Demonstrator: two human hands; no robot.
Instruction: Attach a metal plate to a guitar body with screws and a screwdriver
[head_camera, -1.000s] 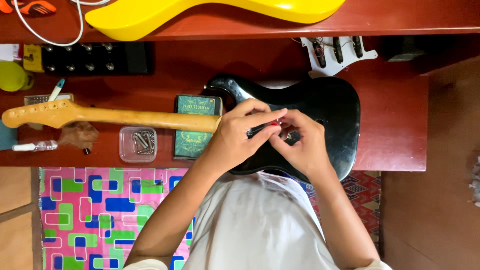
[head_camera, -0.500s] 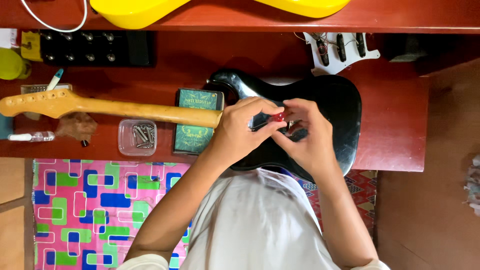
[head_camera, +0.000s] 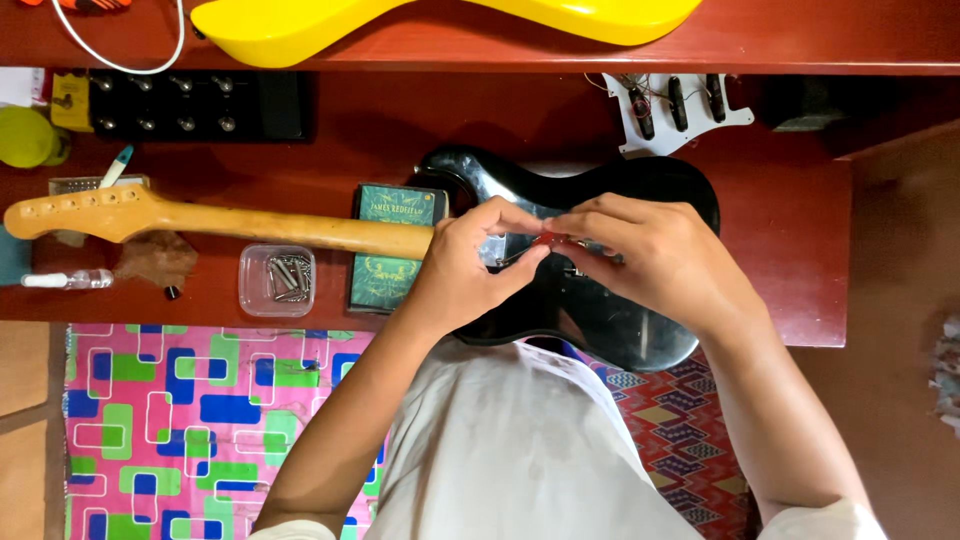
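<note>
— What lies at the far left of the table (head_camera: 800, 200)?

— A pale wooden guitar neck (head_camera: 220, 222), smooth and slightly glossy, its headstock drilled with a row of holes. Under it sit a crumpled brown scrap (head_camera: 152, 258) and a small white tube (head_camera: 65, 281). Behind it is a black pedal board (head_camera: 190, 104) with a row of metal knobs.

— And moving right?

— A clear, square plastic tub (head_camera: 277, 279) with shiny metal screws, then a flat dark-green box (head_camera: 393, 247) tucked under the neck's heel. The neck meets a glossy black guitar body (head_camera: 590, 320) with rounded horns, lying flat on the red-brown table.

— What are the hands doing?

— Both are over the middle of the body. The left hand (head_camera: 470, 268) is curled, thumb and fingers nearly closed. The right hand (head_camera: 650, 255) is likewise pinched. Between the two sets of fingertips is a small red part (head_camera: 549, 238); it is too small to tell which hand actually grips it.

— Anything further right or behind?

— A white pickguard (head_camera: 672, 108) with black pickups and loose wires lies behind the body. A bright yellow, smooth guitar body (head_camera: 440, 22) rests on the upper shelf.
</note>
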